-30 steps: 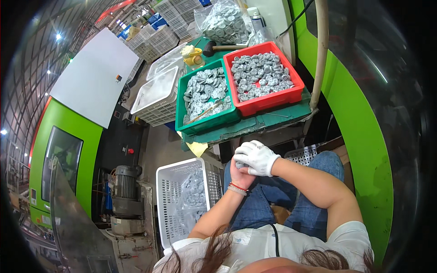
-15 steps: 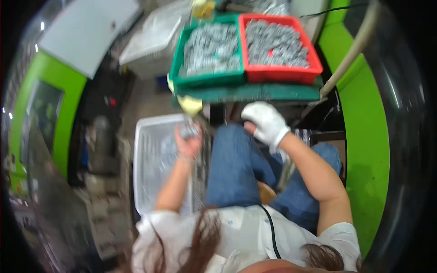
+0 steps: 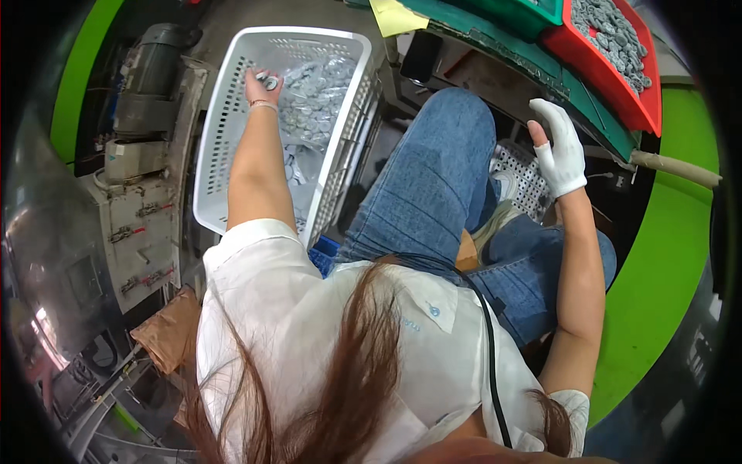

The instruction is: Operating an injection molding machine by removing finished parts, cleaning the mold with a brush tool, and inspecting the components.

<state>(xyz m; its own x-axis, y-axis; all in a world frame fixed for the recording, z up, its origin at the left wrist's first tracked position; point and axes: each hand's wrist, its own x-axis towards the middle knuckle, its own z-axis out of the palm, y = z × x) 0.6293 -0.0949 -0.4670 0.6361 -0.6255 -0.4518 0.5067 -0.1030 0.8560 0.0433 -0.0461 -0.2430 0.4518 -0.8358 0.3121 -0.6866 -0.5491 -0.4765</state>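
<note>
My bare left hand is over the far left part of a white perforated plastic basket. Its fingers are curled around several small round grey parts. Beside it in the basket lie clear plastic bags filled with similar grey pieces. My right hand wears a white glove with the thumb tip bare. It hovers over my lap near the edge of the green table, thumb apart from the fingers, and nothing shows in it.
On the table stand a red tray of grey parts and a green tray. Yellow paper hangs at the table's corner. Left of the basket is a machine with a motor; a brown paper bag lies nearer me.
The view has swung left and down, shifting the trays to the upper right. My left arm has stretched farther out over the basket, still holding grey parts. My right hand remains raised beside the table.
</note>
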